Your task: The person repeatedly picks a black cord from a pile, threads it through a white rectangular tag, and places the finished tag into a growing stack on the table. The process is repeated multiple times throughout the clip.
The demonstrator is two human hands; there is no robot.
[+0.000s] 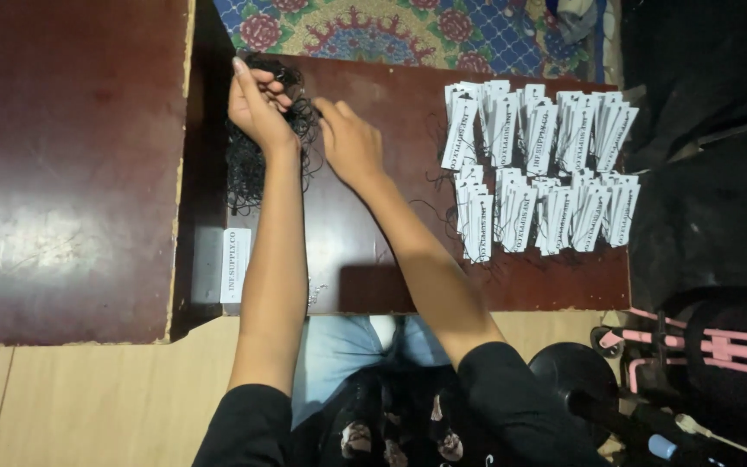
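Note:
A tangled pile of thin black strings [248, 164] lies at the far left part of a small dark red-brown board [365, 259]. My left hand [257, 104] rests on that pile, its fingers pinched on some strands. Just to the right, my right hand [347, 138] reaches into the same pile and its fingertips touch the strings. Two rows of stacked white paper tags [542, 169] with black strings lie on the right half of the board. A single white tag [235, 264] lies at the board's near left edge.
A larger dark red-brown tabletop [62, 173] stands to the left. A patterned rug [391, 30] lies beyond the board. At the lower right are a black and pink wheeled object [702, 355] and pale floor [88, 398].

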